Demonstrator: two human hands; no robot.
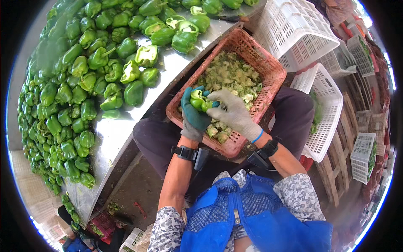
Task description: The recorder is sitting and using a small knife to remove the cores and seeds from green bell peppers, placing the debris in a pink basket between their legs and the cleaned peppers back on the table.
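Observation:
My left hand (195,110), in a teal-coated knit glove, holds a green bell pepper (198,100) above a pink plastic crate (271,71). The pepper is cut open, and its pale inner flesh faces up. From the right, my right hand (234,111) in a whitish knit glove grips the pepper's near end with thumb and fingers. A small shiny spot shows under its curled fingers; what it is cannot be made out. Pale green pepper cores and scraps (231,71) fill much of the crate, which sits between my knees.
Left, a metal table (121,127) bears a large heap of green bell peppers (67,94), several cut open near its edge. A knife (228,18) lies at the far edge. White plastic crates (327,126) and a wooden pallet (330,176) stand right. Another person (77,244) is lower left.

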